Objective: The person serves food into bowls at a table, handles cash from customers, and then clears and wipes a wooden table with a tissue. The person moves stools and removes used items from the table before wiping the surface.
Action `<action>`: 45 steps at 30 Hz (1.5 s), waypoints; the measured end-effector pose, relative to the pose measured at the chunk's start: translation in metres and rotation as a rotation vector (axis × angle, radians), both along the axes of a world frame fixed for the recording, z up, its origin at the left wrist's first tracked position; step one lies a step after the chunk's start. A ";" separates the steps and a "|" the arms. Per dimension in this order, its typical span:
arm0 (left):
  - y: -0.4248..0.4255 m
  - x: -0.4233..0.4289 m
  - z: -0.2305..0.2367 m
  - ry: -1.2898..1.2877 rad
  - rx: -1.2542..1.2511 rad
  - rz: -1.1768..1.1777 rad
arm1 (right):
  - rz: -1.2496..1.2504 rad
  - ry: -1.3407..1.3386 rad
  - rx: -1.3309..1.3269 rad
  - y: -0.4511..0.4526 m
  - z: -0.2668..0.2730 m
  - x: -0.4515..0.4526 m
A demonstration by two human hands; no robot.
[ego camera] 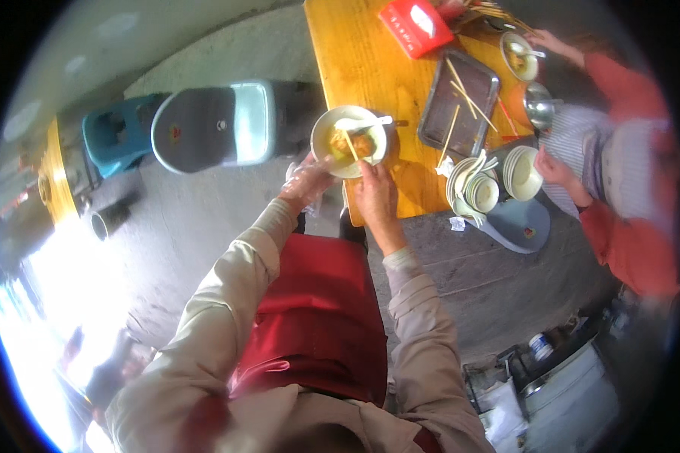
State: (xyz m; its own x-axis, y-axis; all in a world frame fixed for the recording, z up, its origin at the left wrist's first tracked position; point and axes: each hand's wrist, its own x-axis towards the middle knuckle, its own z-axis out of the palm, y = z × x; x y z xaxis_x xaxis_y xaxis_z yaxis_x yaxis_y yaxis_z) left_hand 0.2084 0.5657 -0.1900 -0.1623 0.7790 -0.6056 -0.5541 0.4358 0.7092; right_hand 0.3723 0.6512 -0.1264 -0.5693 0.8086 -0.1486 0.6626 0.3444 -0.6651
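A pale bowl [319,122] with leftover food and yellowish broth is at the left edge of the wooden table [368,68]. My left hand [310,182] grips its near left rim, with something clear and plastic-like around the hand. At the near right rim, my right hand [377,195] holds the bowl with thumb and fingers. A white spoon [362,123] lies across the bowl's far side. Wooden chopsticks [349,145] rest in the food, their near end by my right thumb; whether I pinch them too is unclear.
A dark tray [439,122] holds loose chopsticks. Stacked bowls [481,192] stand at the table's near right corner, above a grey stool [521,226]. A co-worker's hand [552,167] is beside them. A red tissue box [413,28] sits farther back; a grey-blue stool [204,127] stands left.
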 end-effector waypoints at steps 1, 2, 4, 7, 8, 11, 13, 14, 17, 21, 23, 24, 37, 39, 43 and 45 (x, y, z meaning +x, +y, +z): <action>0.000 0.006 -0.006 0.128 0.157 -0.035 | 0.023 -0.080 -0.028 0.004 -0.007 0.007; 0.001 0.017 -0.010 0.163 0.143 -0.029 | 0.046 -0.047 0.015 0.006 -0.013 0.015; 0.006 0.034 -0.015 0.067 0.018 0.012 | 0.060 -0.011 0.060 0.011 -0.024 0.029; 0.023 0.052 -0.011 -0.098 0.002 0.171 | 0.080 0.059 0.111 0.015 -0.030 0.043; 0.028 0.056 -0.008 -0.054 -0.043 0.181 | 0.084 -0.031 0.062 0.017 -0.032 0.044; 0.027 0.056 0.007 -0.125 -0.158 0.217 | 0.023 0.025 0.161 0.021 -0.029 0.039; -0.003 0.054 0.023 -0.196 -0.182 0.327 | 0.031 0.015 0.172 0.025 -0.028 0.031; -0.025 0.050 0.031 -0.180 -0.213 0.323 | 0.031 0.003 0.169 0.027 -0.027 0.027; -0.120 0.033 0.053 -0.148 -0.201 0.364 | -0.006 -0.057 0.218 0.034 -0.032 0.018; -0.298 0.000 0.065 -0.024 -0.302 0.621 | -0.065 -0.115 0.260 0.042 -0.049 0.024; -0.402 -0.004 0.065 -0.002 -0.421 0.742 | -0.074 -0.155 0.206 0.043 -0.059 0.032; -0.459 0.003 0.068 -0.105 -0.363 0.866 | -0.075 -0.087 0.305 0.039 -0.063 0.039; -0.859 0.343 0.137 -0.455 -0.926 1.868 | 0.854 -0.527 0.155 -0.275 -0.020 0.041; -0.870 0.344 0.146 -0.352 -1.029 1.896 | 0.947 -0.513 -0.027 -0.316 -0.032 -0.012; -0.883 0.298 0.158 -0.297 -1.250 1.790 | 0.995 -0.484 -0.272 -0.353 -0.057 -0.149; -0.893 0.270 0.161 -0.253 -1.227 1.852 | 0.832 -0.488 -0.487 -0.371 -0.057 -0.233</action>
